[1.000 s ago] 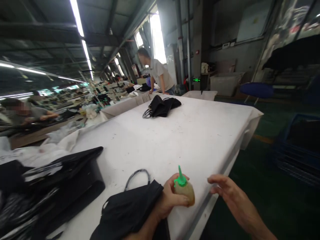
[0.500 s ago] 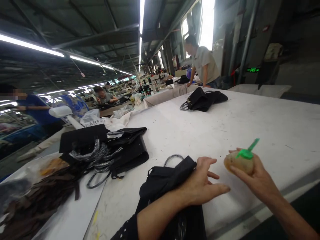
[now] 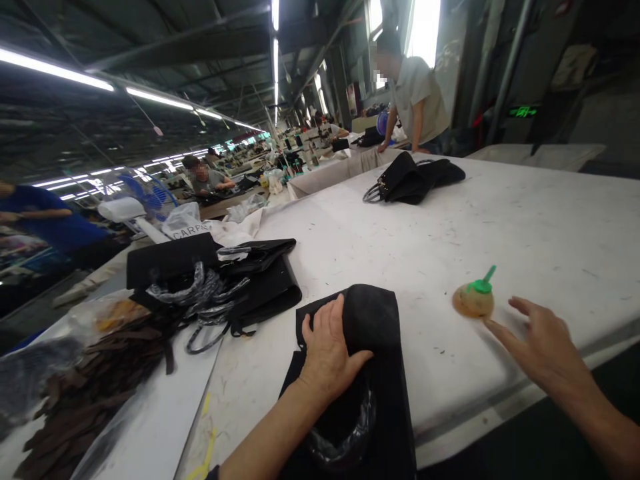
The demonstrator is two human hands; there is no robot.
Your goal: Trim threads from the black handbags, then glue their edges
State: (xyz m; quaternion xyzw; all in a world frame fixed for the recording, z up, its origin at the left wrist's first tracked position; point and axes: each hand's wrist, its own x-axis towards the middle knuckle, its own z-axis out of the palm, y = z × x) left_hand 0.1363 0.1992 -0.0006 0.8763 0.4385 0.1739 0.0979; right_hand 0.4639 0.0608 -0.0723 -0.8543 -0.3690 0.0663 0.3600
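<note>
My left hand (image 3: 327,350) lies flat with fingers spread on a black bag (image 3: 377,320) at the table's near edge. A plastic-wrapped handle (image 3: 350,433) of that bag shows below my wrist. To the right, a squat round bottle (image 3: 470,303) of amber liquid with a green cap and nozzle stands upright on the white table (image 3: 425,260). My right hand (image 3: 540,340) is just beside the bottle, fingers apart, holding nothing; its thumb tip is close to the bottle's base, and I cannot tell whether they touch.
More black bags (image 3: 260,287) with wrapped handles are heaped on the left. Dark brown strips (image 3: 95,380) lie in clear plastic at the near left. Another black bag (image 3: 415,177) rests at the far side, near a person (image 3: 417,100) leaning on the table. A fan (image 3: 150,197) stands behind.
My right hand has let go of the bottle, which now stands on the table. My left hand has moved left and pressed onto the bag, whose upper part now lies flatter.
</note>
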